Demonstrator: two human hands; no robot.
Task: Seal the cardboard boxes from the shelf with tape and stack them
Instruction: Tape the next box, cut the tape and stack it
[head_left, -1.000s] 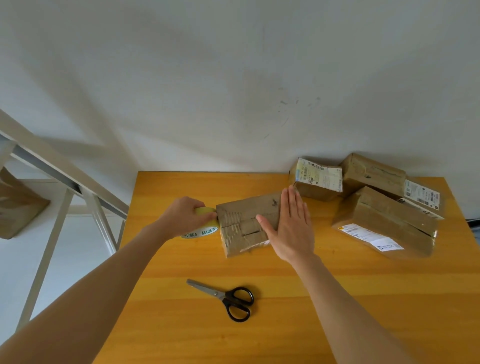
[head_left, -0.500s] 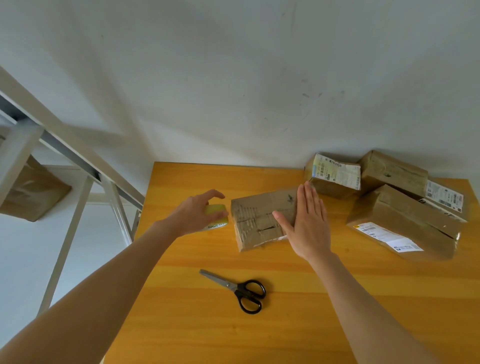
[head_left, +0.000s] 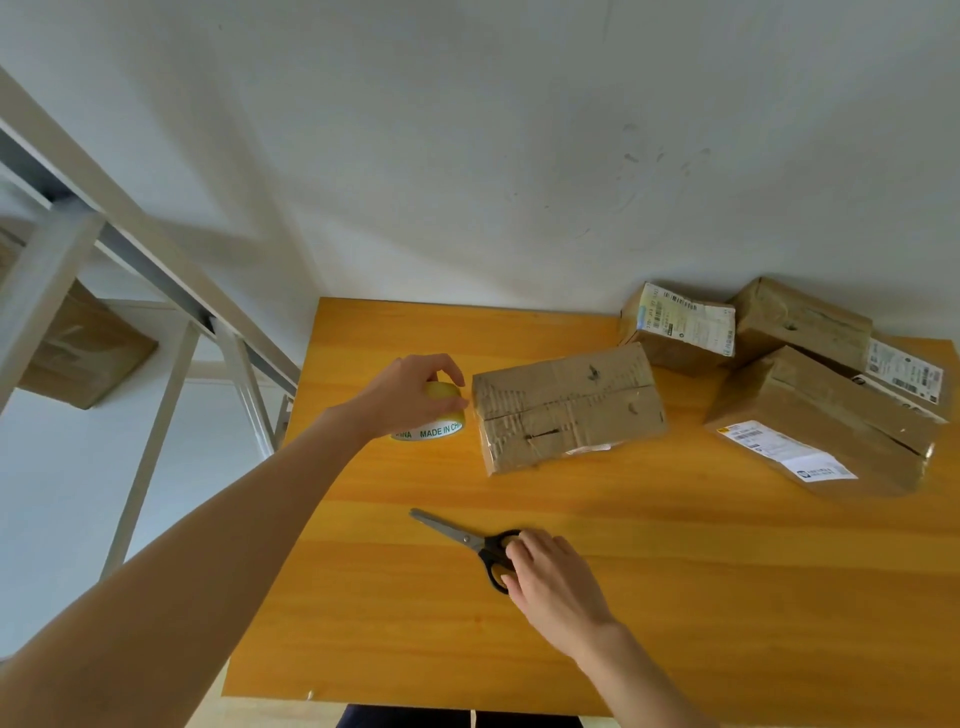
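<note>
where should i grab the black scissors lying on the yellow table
Take the black-handled steel scissors by the black loops, from above and the near right: they lie flat, shut, blades pointing far-left away from the right hand, whose fingers curl on the loops.

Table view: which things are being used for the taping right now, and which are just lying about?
In use:
middle box
tape, gripped by the left hand
scissors, right hand on the handles

Lying about:
three boxes at right
shelf box, far left
</note>
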